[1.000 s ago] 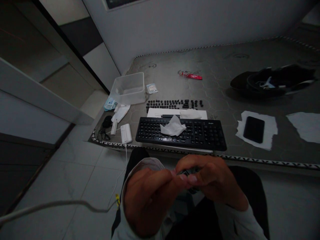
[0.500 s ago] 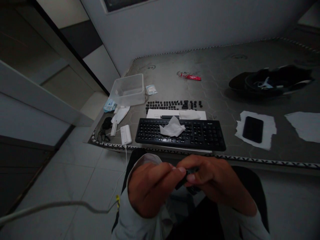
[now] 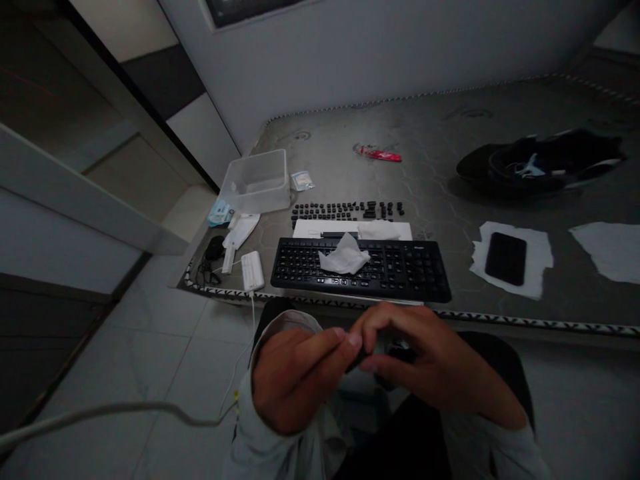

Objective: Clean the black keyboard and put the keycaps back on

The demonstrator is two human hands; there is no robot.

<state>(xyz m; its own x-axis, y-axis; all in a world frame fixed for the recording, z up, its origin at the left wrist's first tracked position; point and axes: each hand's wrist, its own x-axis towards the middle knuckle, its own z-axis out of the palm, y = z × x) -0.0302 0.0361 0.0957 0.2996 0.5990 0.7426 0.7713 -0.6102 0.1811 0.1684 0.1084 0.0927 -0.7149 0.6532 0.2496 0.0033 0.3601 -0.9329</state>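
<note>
The left hand [image 3: 295, 377] pinches a small dark piece [image 3: 355, 362] in closed fingertips, between the 2 hands. The right hand [image 3: 425, 357] now arches thumb and forefinger wider than 0.5 s ago, tips at the piece; whether they grip cannot be told. This suggests an adjusted hold. The keyboard [image 3: 410, 270] lies ahead.

There are two grips [image 3: 293, 377] [image 3: 433, 353], one keyboard [image 3: 410, 267], one tub [image 3: 265, 202].

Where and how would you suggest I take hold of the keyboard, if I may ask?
I'd take the keyboard by its two short ends, coming in from left and right: it lies long and flat, its ends are uncovered, and a crumpled tissue sits near its middle.
</note>
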